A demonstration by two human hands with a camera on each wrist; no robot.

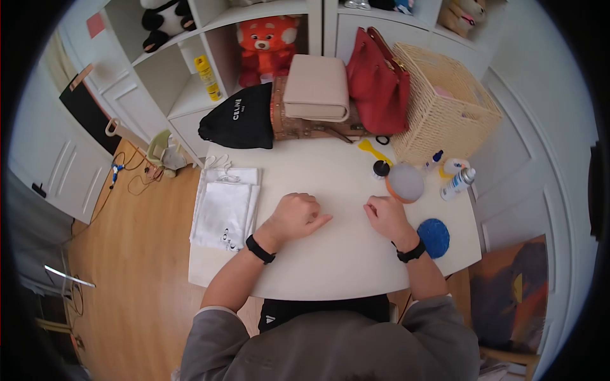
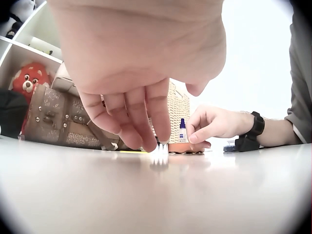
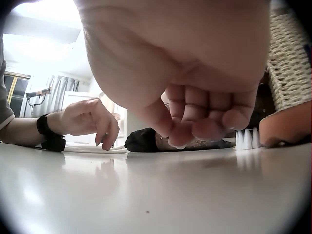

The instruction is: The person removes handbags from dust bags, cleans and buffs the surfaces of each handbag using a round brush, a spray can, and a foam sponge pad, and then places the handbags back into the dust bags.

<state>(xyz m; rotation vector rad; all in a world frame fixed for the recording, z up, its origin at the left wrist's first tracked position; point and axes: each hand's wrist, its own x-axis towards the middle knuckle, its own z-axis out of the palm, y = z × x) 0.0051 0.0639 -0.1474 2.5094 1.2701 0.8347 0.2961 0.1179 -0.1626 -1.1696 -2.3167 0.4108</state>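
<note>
Over the table (image 1: pixel 330 270), left hand (image 1: pixel 295 216) and right hand (image 1: pixel 389 217) curl loosely, empty; white cloth (image 1: pixel 219 209) stretches lengthwise forward, cords (image 1: pixel 223 161) foremost.

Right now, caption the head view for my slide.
A person's left grip and right grip, both empty, above a white table.

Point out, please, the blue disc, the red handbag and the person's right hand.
Blue disc (image 1: pixel 434 238), head view: middle of its top.
Red handbag (image 1: pixel 378 87), head view: its broad side.
Right hand (image 1: pixel 389 217), head view: back of the hand.

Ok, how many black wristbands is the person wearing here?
2: one wristband on the wrist of the left hand, the other wristband on the wrist of the right hand; no others show.
</note>
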